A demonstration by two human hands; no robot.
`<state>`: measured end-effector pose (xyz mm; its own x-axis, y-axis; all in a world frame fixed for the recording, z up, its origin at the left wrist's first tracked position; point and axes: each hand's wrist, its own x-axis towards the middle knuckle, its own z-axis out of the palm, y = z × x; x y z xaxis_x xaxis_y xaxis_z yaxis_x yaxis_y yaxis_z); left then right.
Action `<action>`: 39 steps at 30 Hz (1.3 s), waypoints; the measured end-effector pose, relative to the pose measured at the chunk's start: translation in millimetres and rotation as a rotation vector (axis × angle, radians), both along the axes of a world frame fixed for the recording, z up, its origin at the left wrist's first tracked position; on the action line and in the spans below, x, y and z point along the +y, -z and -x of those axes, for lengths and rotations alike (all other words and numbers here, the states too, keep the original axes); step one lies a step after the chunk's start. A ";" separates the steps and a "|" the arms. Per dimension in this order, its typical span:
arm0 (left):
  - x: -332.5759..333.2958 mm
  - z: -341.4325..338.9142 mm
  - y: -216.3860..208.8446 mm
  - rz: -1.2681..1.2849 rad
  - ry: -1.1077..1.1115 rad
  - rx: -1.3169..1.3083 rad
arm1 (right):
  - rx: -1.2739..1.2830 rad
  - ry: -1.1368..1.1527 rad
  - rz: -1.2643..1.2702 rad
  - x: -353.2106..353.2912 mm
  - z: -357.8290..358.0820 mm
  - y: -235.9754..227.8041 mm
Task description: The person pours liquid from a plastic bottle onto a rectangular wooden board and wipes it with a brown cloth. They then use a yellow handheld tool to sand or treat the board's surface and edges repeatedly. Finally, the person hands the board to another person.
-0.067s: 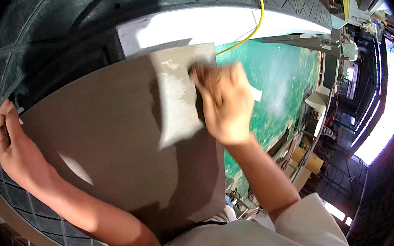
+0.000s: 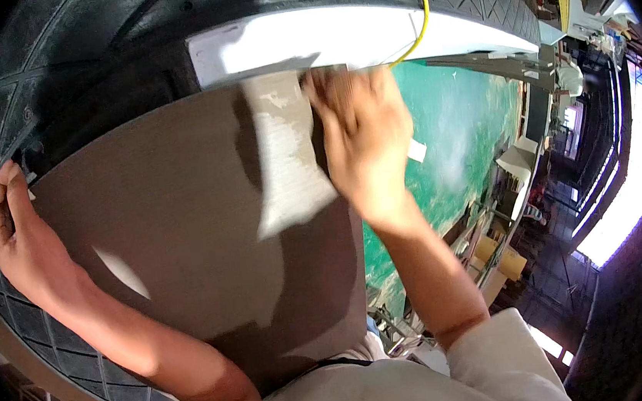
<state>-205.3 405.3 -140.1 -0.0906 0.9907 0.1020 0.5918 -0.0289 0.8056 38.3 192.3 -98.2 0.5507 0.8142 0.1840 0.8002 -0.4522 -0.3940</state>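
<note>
A wide grey-brown flat panel (image 2: 159, 201) lies in front of me, with a pale, patchy strip near its right end. My left hand (image 2: 19, 237) is closed round the panel's far left corner, its fingers reaching past the edge. Close to the far right corner, my right hand (image 2: 369, 134) presses down over the pale strip. Its fingers are curled and smeared by motion around something brownish that I cannot make out. A small white piece (image 2: 417, 150) shows just beside that hand's outer side.
Beyond the panel lies a long white strip (image 2: 282, 42) on a black ribbed surface (image 2: 90, 45). A yellow hose (image 2: 424, 13) runs down across it. To the right is a green, worn surface (image 2: 453, 126), with cardboard boxes (image 2: 509, 263) past it.
My right hand has slid a little away from me, toward the panel's far edge. My left hand stays at the left corner.
</note>
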 end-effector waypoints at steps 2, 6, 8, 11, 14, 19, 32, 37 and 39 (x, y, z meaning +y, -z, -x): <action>6.5 10.0 9.1 0.027 0.034 -0.051 | -0.013 0.015 0.008 4.9 2.1 -2.1; 5.9 7.6 2.6 0.030 0.056 -0.065 | -0.036 0.002 0.047 -34.8 30.3 -5.4; 6.8 7.0 3.6 0.050 0.042 -0.092 | -0.029 -0.013 0.105 -7.7 9.7 -8.3; 7.1 10.0 4.0 0.059 0.006 -0.043 | -0.039 -0.051 0.118 -8.2 10.2 -7.8; 7.4 5.8 4.9 0.040 0.036 -0.066 | -0.026 0.009 0.071 -41.3 30.1 -4.7; 10.0 13.8 9.5 0.016 0.039 -0.125 | -0.028 0.017 0.068 9.3 7.4 -8.8; 5.9 8.4 6.4 -0.022 0.040 -0.040 | -0.133 -0.099 0.131 -42.7 33.2 -4.0; 8.6 11.4 8.1 0.014 0.015 -0.053 | -0.034 -0.087 -0.005 18.0 -7.8 -1.0; 12.8 14.7 16.0 0.033 0.018 -0.099 | -0.124 -0.121 0.067 -6.0 0.8 -1.7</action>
